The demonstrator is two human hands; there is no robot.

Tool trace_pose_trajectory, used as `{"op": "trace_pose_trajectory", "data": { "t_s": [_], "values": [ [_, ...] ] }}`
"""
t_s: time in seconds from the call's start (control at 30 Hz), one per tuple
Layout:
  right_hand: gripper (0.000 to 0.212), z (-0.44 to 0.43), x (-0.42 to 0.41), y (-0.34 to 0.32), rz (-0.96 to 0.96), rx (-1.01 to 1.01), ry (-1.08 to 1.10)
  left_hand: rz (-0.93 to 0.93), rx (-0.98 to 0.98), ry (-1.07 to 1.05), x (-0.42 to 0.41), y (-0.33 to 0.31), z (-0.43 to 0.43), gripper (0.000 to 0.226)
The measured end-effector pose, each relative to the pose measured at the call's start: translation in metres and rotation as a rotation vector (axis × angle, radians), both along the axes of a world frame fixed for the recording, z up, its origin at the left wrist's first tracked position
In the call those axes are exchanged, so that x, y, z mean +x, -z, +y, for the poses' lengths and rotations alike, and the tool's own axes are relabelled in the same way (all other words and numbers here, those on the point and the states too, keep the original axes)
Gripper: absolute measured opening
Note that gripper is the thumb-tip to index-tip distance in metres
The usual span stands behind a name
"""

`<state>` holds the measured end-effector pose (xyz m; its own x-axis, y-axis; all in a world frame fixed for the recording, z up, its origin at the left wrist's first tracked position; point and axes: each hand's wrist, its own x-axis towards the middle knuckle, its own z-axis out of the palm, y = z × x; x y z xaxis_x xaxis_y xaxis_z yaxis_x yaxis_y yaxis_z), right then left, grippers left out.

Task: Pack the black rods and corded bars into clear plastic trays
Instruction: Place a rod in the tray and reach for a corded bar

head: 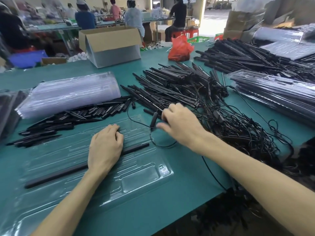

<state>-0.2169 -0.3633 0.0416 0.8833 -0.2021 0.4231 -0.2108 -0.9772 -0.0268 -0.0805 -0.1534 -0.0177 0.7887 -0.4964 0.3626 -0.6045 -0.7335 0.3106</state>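
The clear plastic tray [150,174], glossy with long moulded grooves and a rectangular pocket at its right end, lies near on the green table [184,193]. One slim matte black rod [56,174] sits diagonally in a groove. The left hand [105,147] rests palm-down across it, bent fingertips pressing the tray's ridges.

Just right, the blurred right hand [180,123] reaches into a thin looping cord [163,145] beside a small black inline piece [153,119]; whether it pinches anything I cannot tell.

Farther off lie short black rods [68,118] to the left, tangled corded bars [179,86], and a stack of clear trays [68,92].
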Motion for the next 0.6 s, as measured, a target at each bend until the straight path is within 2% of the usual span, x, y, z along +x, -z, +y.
{"op": "trace_pose_trajectory", "data": {
  "t_s": [0.03, 0.1, 0.2, 0.3, 0.37, 0.5, 0.6],
  "values": [
    [0.034, 0.006, -0.001, 0.005, 0.1, -0.043, 0.014, 0.001, 0.002, -0.002, 0.0, 0.001, 0.0, 0.033],
    [0.017, 0.011, -0.006, 0.015, 0.178, -0.131, 0.03, 0.003, 0.007, -0.008, 0.001, 0.002, -0.001, 0.035],
    [0.009, 0.002, -0.008, 0.012, 0.085, -0.179, 0.038, 0.002, 0.01, -0.007, 0.002, 0.003, -0.001, 0.036],
    [0.022, -0.015, -0.003, -0.015, -0.214, 0.188, 0.112, 0.006, 0.016, -0.007, 0.003, 0.004, -0.001, 0.039],
    [0.02, -0.034, 0.004, -0.039, -0.314, 0.355, 0.234, 0.003, 0.016, -0.008, 0.003, 0.004, -0.001, 0.039],
    [0.018, -0.081, 0.011, -0.065, -0.289, 0.617, 0.519, -0.004, 0.018, -0.005, 0.002, 0.003, 0.0, 0.038],
    [0.016, -0.093, 0.008, -0.054, -0.198, 0.603, 0.614, -0.007, 0.008, -0.007, 0.002, 0.002, 0.0, 0.037]
  ]
}}
